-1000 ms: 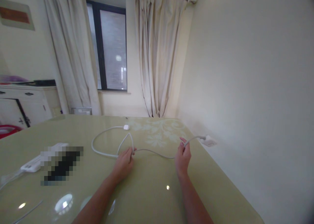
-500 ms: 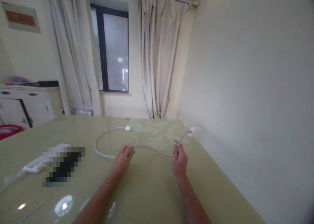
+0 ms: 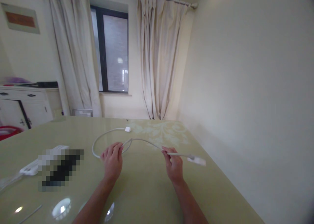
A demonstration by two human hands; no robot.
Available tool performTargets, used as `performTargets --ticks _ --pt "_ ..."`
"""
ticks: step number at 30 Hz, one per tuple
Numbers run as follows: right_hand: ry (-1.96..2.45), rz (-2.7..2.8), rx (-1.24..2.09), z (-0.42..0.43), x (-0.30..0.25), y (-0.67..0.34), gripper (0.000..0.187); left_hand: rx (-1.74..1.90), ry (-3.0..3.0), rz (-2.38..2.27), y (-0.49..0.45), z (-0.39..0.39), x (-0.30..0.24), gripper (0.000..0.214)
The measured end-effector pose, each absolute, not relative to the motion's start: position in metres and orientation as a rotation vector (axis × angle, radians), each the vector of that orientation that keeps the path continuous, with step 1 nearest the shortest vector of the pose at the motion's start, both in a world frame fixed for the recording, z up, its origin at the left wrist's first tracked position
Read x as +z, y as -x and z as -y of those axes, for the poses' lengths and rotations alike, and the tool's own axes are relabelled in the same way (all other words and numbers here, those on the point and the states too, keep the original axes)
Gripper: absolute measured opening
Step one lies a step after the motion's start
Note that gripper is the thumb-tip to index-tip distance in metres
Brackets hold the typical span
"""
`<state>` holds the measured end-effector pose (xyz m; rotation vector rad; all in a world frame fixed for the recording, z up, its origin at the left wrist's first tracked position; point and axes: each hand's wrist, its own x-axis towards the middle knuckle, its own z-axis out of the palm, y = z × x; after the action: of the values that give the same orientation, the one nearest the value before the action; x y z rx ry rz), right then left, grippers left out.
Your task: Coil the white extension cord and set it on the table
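A white cable (image 3: 144, 141) lies in a loop on the green table (image 3: 147, 191). One end carries a small white plug (image 3: 127, 129) resting on the table near the far edge. My left hand (image 3: 112, 160) is closed on the cable where the loop crosses. My right hand (image 3: 173, 165) pinches the cable near its other end, and a white adapter block (image 3: 197, 159) sticks out to the right of it, lifted off the table and blurred.
A white power strip (image 3: 30, 167) lies at the left beside a blurred-out dark patch. A wall runs close along the table's right edge. Behind the table are curtains, a dark window (image 3: 113, 50) and a white cabinet (image 3: 24, 103).
My right hand swung the adapter end from far right and raised, down toward me and lower. My left hand slid left along the cable, and the small loop by it flattened.
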<state>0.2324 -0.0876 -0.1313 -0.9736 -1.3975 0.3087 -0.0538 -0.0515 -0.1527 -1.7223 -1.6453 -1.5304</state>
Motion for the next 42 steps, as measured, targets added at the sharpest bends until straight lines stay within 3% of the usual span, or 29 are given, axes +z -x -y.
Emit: performTargets --ticks 7,15,19,21,25,29,36,40,42 --pt "0.846 1.612 0.125 0.101 -0.137 -0.211 0.018 -1.280 1.848 1.521 0.055 0.055 -0.156 0.034" --pt "0.637 2.034 -0.009 0.124 -0.139 -0.179 0.033 -1.212 1.909 1.568 0.038 0.059 -0.158 0.026" --pt "0.543 2.173 -0.012 0.138 -0.137 -0.175 0.040 -1.141 2.156 1.561 0.028 0.058 -0.164 0.040" --pt "0.532 2.150 -0.020 0.140 -0.137 -0.174 0.046 -1.193 2.268 1.621 0.022 0.057 -0.167 0.045" --pt "0.613 1.957 0.079 0.132 -0.143 -0.171 0.046 -1.519 2.324 1.795 0.016 0.058 -0.165 0.033" --pt "0.652 1.883 0.123 0.119 -0.149 -0.173 0.048 -1.851 2.212 1.699 0.016 0.066 -0.158 0.038" --pt "0.898 1.669 0.159 0.110 -0.152 -0.171 0.031 -1.974 2.226 1.401 -0.011 0.085 -0.175 0.035" --pt "1.050 1.761 0.108 0.098 -0.166 -0.163 0.021 -1.735 2.441 1.026 -0.023 0.100 -0.173 0.030" --pt "1.087 1.833 0.061 0.088 -0.178 -0.162 0.020 -1.572 2.542 0.828 -0.028 0.106 -0.167 0.039"
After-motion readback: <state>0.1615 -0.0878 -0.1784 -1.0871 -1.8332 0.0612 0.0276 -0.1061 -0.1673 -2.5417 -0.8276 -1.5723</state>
